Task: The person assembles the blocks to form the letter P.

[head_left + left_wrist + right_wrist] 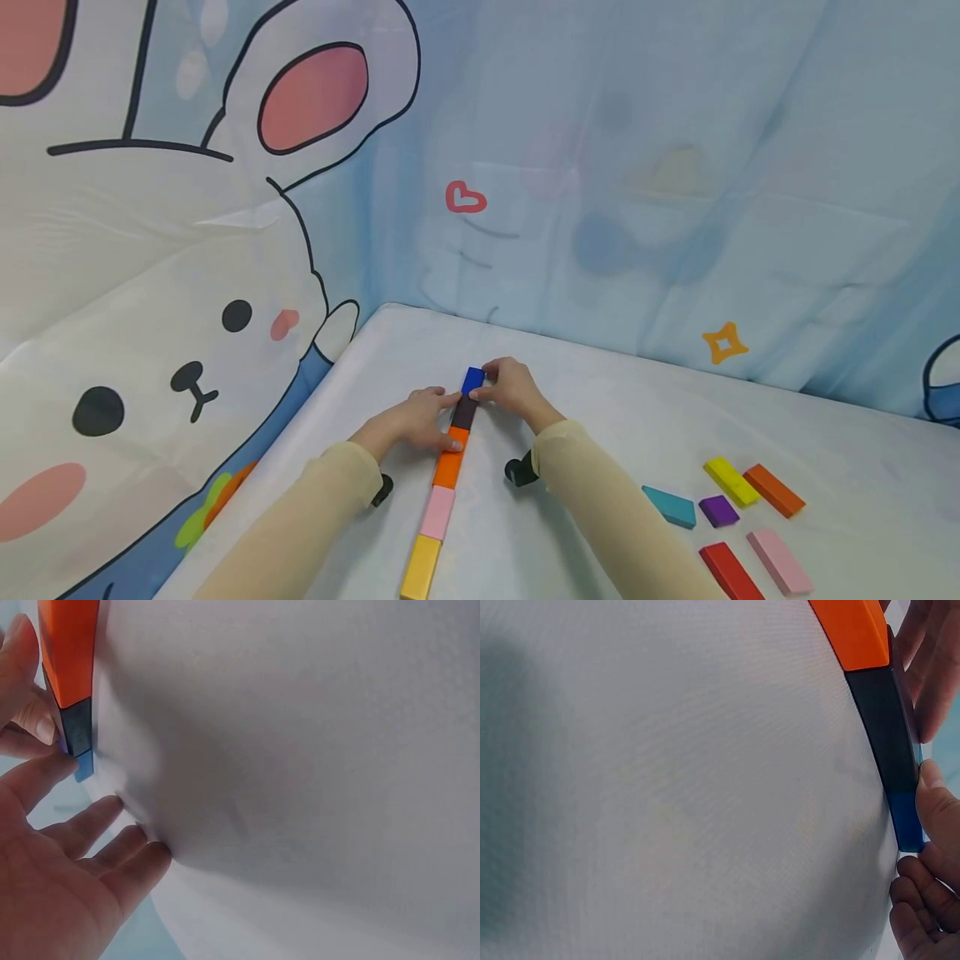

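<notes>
A row of blocks runs away from me on the white table: a yellow-orange block (421,567), a pink block (437,512), an orange block (448,463), a black block (464,412) and, at the far end, a blue block (472,380). My left hand (415,419) rests along the row's left side, thumb on the orange block and index fingertip beside the black–blue seam; its other fingers spread on the table. From the right, my right hand (517,390) pinches the blue block, thumb near the seam and fingers bent around its far end.
Loose blocks lie to the right: teal (671,507), purple (719,511), yellow (732,481), orange (775,490), red (731,572) and pink (780,562). A printed cloth (600,167) hangs behind the table and along its left side.
</notes>
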A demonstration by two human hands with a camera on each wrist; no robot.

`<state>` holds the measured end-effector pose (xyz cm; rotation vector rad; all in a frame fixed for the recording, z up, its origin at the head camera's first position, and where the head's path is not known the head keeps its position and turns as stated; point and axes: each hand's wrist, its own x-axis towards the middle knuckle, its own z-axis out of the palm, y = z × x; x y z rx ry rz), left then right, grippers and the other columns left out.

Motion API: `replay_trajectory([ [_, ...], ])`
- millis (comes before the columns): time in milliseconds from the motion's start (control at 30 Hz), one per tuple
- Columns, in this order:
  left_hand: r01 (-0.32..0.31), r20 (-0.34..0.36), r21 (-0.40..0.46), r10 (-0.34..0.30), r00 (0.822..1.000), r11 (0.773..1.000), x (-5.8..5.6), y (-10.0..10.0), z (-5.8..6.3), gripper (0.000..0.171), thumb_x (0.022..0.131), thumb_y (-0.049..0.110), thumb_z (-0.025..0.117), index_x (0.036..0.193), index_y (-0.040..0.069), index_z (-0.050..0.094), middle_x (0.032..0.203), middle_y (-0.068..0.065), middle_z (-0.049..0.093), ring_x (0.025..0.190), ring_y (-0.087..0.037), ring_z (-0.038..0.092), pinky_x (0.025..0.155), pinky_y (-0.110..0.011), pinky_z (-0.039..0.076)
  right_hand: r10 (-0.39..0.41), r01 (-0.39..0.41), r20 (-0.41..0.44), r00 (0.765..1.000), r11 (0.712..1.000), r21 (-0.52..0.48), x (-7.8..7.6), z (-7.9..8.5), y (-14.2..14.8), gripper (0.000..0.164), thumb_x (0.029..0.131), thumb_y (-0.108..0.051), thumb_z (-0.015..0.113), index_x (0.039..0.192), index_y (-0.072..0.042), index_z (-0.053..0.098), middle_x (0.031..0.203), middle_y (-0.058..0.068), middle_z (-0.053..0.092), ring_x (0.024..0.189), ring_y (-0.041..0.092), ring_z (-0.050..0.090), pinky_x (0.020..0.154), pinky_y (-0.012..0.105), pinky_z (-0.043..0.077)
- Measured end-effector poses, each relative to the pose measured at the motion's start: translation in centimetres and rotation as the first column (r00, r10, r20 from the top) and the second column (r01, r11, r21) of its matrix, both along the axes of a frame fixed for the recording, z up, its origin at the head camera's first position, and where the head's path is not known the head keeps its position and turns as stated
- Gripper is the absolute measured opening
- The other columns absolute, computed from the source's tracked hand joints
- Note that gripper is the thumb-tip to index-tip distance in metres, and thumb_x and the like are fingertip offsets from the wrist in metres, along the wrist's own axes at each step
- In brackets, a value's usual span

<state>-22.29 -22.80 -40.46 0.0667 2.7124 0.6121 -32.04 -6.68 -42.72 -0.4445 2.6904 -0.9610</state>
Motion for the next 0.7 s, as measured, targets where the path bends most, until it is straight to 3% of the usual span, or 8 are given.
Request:
replay_trajectory([
  [200, -0.001, -0.02, 0.035, 0.002, 1.0, 0.999, -0.9, -0.4, -0.1, 0.083, 0.09, 0.036, 0.079, 0.159, 0.017, 0.038, 0.164, -0.017, 0.035, 0.151, -0.038, 0.035, 0.12, -0.059, 0.036, 0.001, -0.001, -0.014, 1.0, 1.0, 0.006, 0.1, 0.1, -0.1, 0.054, 0.09, -0.023, 0.08, 0.136, 0.0, 0.062, 0.131, 0.017, 0.067, 0.115, 0.03, 0.061, 0.109, 0.043, 0.051],
  [467, -0.015, -0.038, 0.05, 0.017, 0.999, 0.999, -3.1, 0.0, -0.4, 0.084, 0.092, 0.036, 0.076, 0.161, 0.013, 0.034, 0.163, -0.017, 0.038, 0.151, -0.034, 0.036, 0.123, -0.053, 0.034, 0.002, -0.002, -0.012, 1.0, 1.0, -0.004, 0.1, -0.1, -0.1, 0.053, 0.09, -0.023, 0.08, 0.135, 0.001, 0.063, 0.126, 0.018, 0.068, 0.111, 0.029, 0.061, 0.107, 0.043, 0.053],
  [700, -0.012, -0.037, 0.041, 0.013, 0.999, 0.999, -4.2, 0.5, 0.2, 0.082, 0.093, 0.032, 0.076, 0.161, 0.014, 0.035, 0.162, -0.017, 0.039, 0.149, -0.035, 0.038, 0.123, -0.052, 0.035, 0.008, -0.008, -0.024, 1.0, 1.0, 0.007, 0.0, 0.1, 0.0, 0.053, 0.089, -0.022, 0.081, 0.134, 0.001, 0.063, 0.126, 0.017, 0.068, 0.11, 0.029, 0.062, 0.106, 0.042, 0.053],
])
